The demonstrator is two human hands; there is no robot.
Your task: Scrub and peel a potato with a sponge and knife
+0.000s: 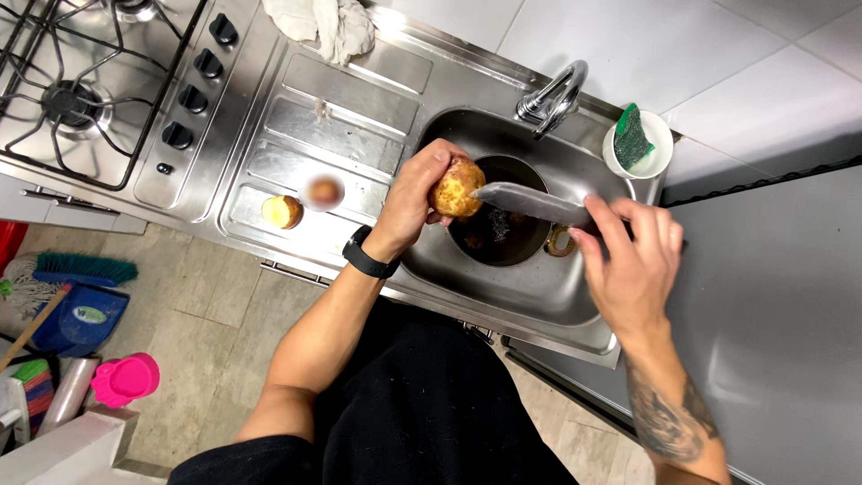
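My left hand [415,193] grips a partly peeled potato [456,189] over the steel sink [539,278]. My right hand [631,260] holds a large knife [530,202] whose blade points left, its tip touching the potato. Below them in the sink stands a dark pot [494,242] with peelings in it. Two more potatoes lie on the draining board: a cut one [282,212] and a rounder one [324,190] to its right.
A gas hob [81,90] with black knobs is at the left. A crumpled white cloth [328,27] lies at the back. The tap [552,99] arches over the sink, beside a white bowl with a green sponge [634,136]. Cleaning tools stand on the floor, lower left.
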